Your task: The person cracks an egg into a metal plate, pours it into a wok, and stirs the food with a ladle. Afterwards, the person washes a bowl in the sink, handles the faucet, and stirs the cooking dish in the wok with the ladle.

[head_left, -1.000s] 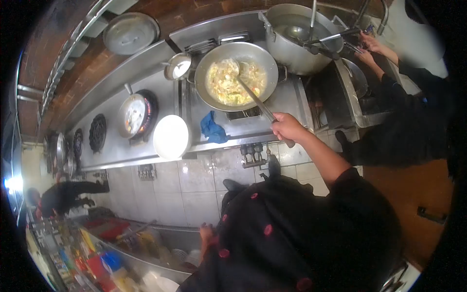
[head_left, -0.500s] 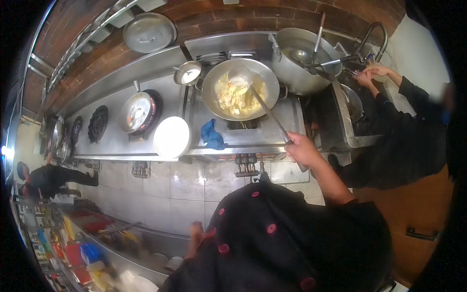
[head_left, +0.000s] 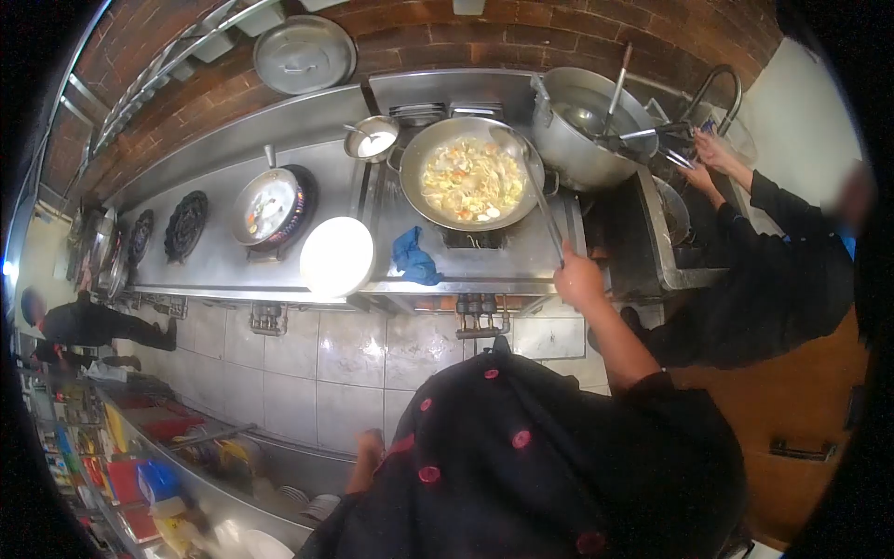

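My right hand point(head_left: 579, 278) is closed around the long handle of a ladle point(head_left: 548, 207). The ladle's bowl rests against the far right inside wall of a wide metal wok point(head_left: 413, 183). Pale noodle-like strips with bits of vegetable point(head_left: 473, 182) lie in the wok. My left hand point(head_left: 371, 445) hangs low beside my body, over the floor by the rear counter. Its fingers are too small and unclear to read, and I see nothing in it.
A large pot point(head_left: 570, 154) holds another ladle. Nearby are a small pot point(head_left: 374, 147) of white contents, a blue cloth point(head_left: 415, 257), a white plate point(head_left: 337, 257) and a pan point(head_left: 266, 211). A co-worker's hands point(head_left: 710, 160) hold a metal utensil at right; people stand at far left.
The ladle's bowl has moved from the middle of the food to the wok's far right side. The food is now spread out more evenly. The co-worker's hands have shifted.
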Demonstrator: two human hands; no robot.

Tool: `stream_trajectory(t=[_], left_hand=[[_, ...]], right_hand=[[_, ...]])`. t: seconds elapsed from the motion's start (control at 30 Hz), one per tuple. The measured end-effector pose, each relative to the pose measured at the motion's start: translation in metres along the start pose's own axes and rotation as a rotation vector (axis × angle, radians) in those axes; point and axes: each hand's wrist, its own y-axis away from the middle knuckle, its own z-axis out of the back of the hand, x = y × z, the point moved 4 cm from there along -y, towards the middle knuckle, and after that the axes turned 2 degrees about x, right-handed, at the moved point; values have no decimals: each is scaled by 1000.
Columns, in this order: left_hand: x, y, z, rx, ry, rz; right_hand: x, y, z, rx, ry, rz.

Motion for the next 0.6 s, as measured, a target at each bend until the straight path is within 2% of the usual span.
stream_trajectory(t=[0.03, 0.1, 0.17, 0.2, 0.23, 0.33, 0.43, 0.53, 0.6], left_hand=[[-4, 16, 3, -8, 125, 75], [-11, 30, 4, -89, 241, 4], [-9, 31, -14, -122, 155, -109], [-10, 24, -22, -114, 11, -184], [-10, 18, -29, -106, -133, -258], [1, 20, -23, -285, 412, -254], [31, -24, -25, 95, 248, -58], [-3, 11, 8, -128, -123, -204], [-14, 25, 22, -186, -231, -370]], right_hand=[[0, 3, -14, 47, -161, 35], [-2, 13, -39, 146, -481, 97], [3, 17, -39, 469, -997, -70], [8, 23, -33, 632, -1254, -164], [22, 35, -7, 645, -1572, -299], [16, 33, -2, 807, -1757, -339], [21, 41, 13, 677, -1520, -231], [20, 35, 14, 530, -1315, -80], [21, 29, 18, 438, -1164, 5]])
